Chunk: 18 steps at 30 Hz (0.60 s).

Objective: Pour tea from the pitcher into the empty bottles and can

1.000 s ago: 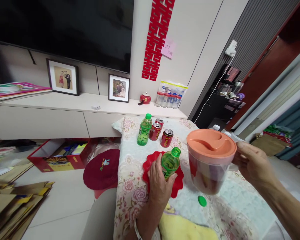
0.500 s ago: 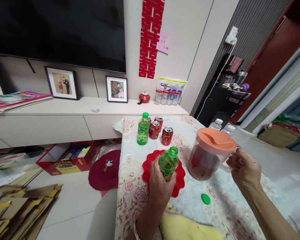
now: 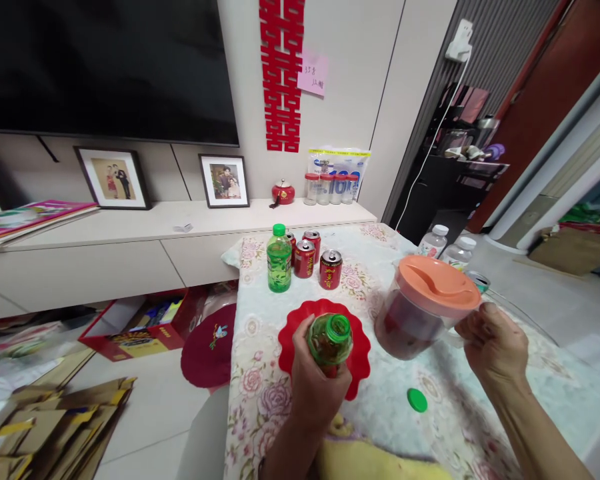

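Observation:
My left hand (image 3: 313, 393) is wrapped round an uncapped green plastic bottle (image 3: 325, 347), over a red scalloped plate (image 3: 291, 323). The bottle's mouth tilts toward me, and my fingers hide part of its body. To the right, my right hand (image 3: 497, 340) grips the handle of a clear pitcher (image 3: 405, 327) with dark reddish-brown contents. An orange lid (image 3: 437, 280) covers the pitcher, which leans slightly. On the flowered tablecloth in front of it lies a green bottle cap (image 3: 417, 400).
Behind the plate stand a capped green bottle (image 3: 279, 263) and several red cans (image 3: 331, 270). White-capped bottles (image 3: 433, 241) and a can (image 3: 479, 281) are behind the pitcher. A yellow cloth (image 3: 375, 460) lies at the near edge. A maroon stool (image 3: 213, 347) stands left of the table.
The bottle in my left hand has tipped further toward me and come slightly lower. My right hand keeps its hold on the pitcher handle. The camera view has shifted a little.

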Tool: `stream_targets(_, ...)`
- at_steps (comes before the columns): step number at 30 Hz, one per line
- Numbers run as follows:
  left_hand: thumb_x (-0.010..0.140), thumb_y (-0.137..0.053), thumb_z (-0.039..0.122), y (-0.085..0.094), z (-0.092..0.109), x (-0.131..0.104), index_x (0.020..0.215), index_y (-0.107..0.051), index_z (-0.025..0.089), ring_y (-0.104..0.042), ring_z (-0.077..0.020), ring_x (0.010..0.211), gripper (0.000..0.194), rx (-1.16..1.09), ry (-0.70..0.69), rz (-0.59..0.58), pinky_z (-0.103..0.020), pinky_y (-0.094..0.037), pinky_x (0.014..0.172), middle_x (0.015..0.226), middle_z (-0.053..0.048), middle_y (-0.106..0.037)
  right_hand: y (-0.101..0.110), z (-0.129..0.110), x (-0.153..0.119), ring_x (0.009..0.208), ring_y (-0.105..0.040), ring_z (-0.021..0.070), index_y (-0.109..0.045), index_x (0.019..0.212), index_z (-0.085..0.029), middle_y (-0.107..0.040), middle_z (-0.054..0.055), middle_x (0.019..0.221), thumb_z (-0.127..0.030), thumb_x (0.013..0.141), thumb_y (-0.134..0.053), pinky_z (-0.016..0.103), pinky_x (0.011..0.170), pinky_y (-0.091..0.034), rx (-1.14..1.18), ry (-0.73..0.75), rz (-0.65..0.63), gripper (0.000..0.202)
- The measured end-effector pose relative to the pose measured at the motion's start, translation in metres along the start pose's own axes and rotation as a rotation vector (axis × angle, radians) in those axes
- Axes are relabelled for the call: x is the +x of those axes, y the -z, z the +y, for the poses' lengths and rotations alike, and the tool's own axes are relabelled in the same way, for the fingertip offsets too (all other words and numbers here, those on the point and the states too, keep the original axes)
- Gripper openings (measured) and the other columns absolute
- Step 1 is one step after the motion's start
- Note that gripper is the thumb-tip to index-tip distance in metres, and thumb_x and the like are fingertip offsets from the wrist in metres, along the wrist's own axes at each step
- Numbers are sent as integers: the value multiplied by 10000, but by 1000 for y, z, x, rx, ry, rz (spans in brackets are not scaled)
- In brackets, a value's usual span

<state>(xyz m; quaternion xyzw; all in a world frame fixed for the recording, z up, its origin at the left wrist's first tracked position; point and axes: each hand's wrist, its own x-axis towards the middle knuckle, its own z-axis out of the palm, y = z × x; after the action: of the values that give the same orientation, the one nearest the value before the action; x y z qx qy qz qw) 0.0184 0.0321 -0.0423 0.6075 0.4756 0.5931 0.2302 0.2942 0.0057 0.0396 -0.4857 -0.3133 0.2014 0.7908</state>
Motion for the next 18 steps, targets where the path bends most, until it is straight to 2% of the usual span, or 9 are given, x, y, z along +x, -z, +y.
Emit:
stream_targets(7,680,-711,154,4,0,0,1357,-461,196,-752,-302,1077,722,-95,12,-36,-459,-647,929,1208,-134,-703,5,0,-3,415,-280,78,-448,470,-224,-324,-82,439,-435,732,-862,277,431,-212,18,-43,-29,534)
stream_targets(12,720,-764,260,5,7,1,1319,-440,208,-756,-253,942,683,-261,184,-38,-432,-638,887,1115,-92,-707,7,-3,-5,428,-268,69,-421,499,-223,-295,-94,451,-426,688,-890,248,437,-232,55,-69,-53,544)
stream_targets(15,730,-769,286,9,9,6,1346,-430,214,-757,-236,941,707,-404,312,-120,-391,-632,882,1110,-74,-719,8,-3,-4,431,-259,71,-403,509,-226,-282,-98,456,-455,697,-890,240,432,-229,74,-86,-71,570)
stream_targets(18,697,-814,303,15,7,13,1357,-437,210,-754,-256,1024,766,-536,422,-210,-374,-622,908,1164,-83,-733,10,0,-2,427,-251,69,-403,516,-230,-289,-101,455,-521,701,-890,236,424,-240,85,-100,-85,597)
